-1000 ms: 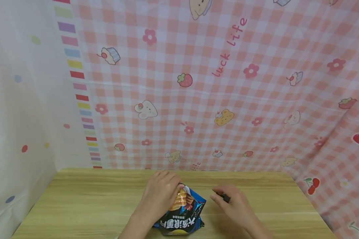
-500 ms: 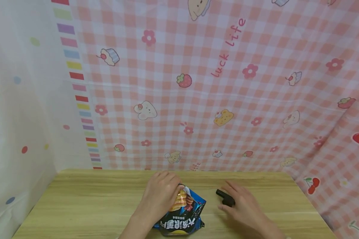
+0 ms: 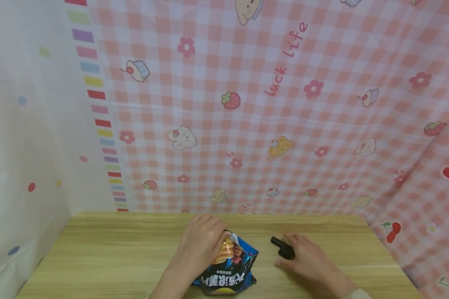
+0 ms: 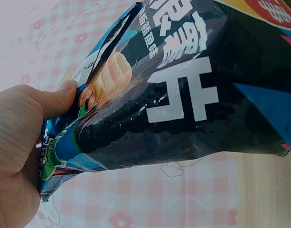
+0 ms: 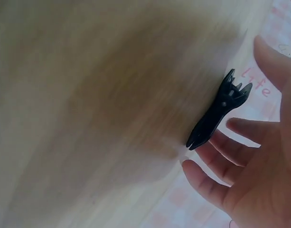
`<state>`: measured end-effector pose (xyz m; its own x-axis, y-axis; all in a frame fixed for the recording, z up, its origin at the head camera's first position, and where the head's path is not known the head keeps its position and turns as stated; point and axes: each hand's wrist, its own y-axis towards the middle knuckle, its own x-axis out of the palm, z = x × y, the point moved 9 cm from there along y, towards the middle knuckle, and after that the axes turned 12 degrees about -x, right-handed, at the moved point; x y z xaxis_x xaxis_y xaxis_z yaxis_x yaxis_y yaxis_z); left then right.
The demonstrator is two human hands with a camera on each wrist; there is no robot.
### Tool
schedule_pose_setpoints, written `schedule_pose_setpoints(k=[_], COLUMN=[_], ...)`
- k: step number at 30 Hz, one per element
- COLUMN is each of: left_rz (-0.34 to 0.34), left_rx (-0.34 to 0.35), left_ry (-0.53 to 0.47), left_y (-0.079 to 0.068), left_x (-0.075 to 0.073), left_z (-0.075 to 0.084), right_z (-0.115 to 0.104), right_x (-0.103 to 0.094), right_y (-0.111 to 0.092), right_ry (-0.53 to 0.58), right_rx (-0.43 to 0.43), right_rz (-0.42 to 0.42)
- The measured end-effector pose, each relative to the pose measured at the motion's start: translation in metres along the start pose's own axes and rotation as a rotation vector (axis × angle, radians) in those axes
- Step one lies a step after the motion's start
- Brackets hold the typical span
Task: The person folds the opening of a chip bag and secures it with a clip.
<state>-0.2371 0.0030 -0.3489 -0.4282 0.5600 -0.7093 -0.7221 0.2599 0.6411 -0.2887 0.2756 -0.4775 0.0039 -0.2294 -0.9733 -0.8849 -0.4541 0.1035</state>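
Note:
My left hand [image 3: 202, 241] grips the top end of a blue and black bag of potato chips [image 3: 228, 270]. In the left wrist view, the thumb [image 4: 60, 99] presses the folded end of the bag [image 4: 164, 109], and most fingers are hidden behind it. A small black clip [image 3: 283, 249] lies on the table right of the bag. My right hand [image 3: 308, 257] is beside it with fingers spread and relaxed. In the right wrist view, the black clip [image 5: 216, 111] shows a pivot and forked end, close to the fingertips and not gripped by them.
The light wooden table [image 3: 116, 253] reaches back to a pink checked cloth [image 3: 209, 124] printed with cartoons. A white dotted cloth [image 3: 26, 137] hangs on the left, and more checked cloth [image 3: 434, 199] on the right.
My right hand has let go of the black clip, laid it on the table and drawn back slightly to the right. The left hand and chip bag stay in place.

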Motion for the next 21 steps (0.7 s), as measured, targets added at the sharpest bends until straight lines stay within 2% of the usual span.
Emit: schedule_pose_setpoints(k=[5, 11, 21], left_rz=[0.001, -0.002, -0.004], left_rx=[0.000, 0.006, 0.008], left_ry=[-0.005, 0.004, 0.013], left_y=[0.000, 0.000, 0.000], left_x=[0.000, 0.000, 0.000], left_z=[0.001, 0.000, 0.001], right_z=[0.010, 0.016, 0.012], right_x=[0.004, 0.005, 0.002], right_y=[0.005, 0.009, 0.012], right_ry=[0.020, 0.128, 0.150], right_rx=[0.047, 0.071, 0.005], right_rz=[-0.055, -0.078, -0.107])
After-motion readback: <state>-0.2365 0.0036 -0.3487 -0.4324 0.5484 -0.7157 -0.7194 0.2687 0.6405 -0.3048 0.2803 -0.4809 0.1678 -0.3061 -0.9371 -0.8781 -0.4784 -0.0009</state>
